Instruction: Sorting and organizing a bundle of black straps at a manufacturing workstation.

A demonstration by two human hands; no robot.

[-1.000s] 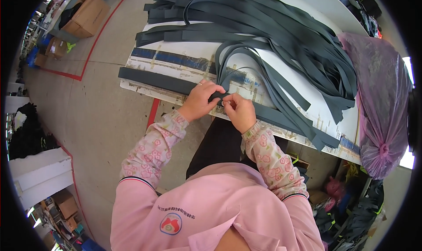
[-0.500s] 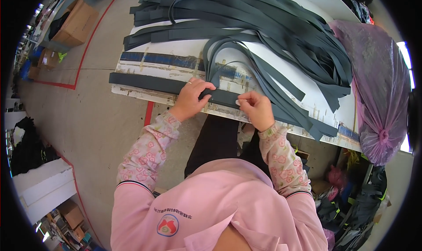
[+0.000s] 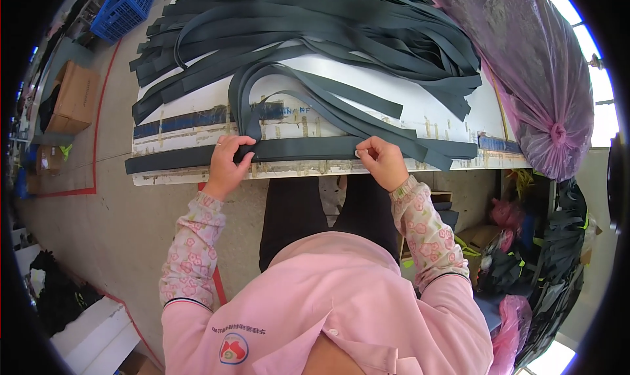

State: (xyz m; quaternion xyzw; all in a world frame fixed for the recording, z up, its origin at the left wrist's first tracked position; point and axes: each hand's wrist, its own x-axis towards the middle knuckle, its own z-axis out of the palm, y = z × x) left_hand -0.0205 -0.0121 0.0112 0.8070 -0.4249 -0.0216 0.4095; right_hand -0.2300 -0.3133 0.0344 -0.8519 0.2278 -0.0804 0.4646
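Note:
A long dark grey-green strap lies flat along the near edge of a white board-topped table. Towards its left part, my left hand is closed, thumb and fingers curled together on the strap. Farther right, my right hand is closed in a pinch at the strap. A small white piece shows at its fingertips, too small to make out clearly. Several looped straps arch up beyond my left hand and run down to the right, their ends crossing the flat strap beyond my right hand.
A large heap of dark straps covers the table's far side. A full pink plastic bag is tied at the right. On the floor to the left are a cardboard box and a blue crate. Dark strips hang at the right.
The view has shifted, so the table appears more level and farther left. My hands are wider apart, the left farther left along the strap. The right hand keeps its pinch.

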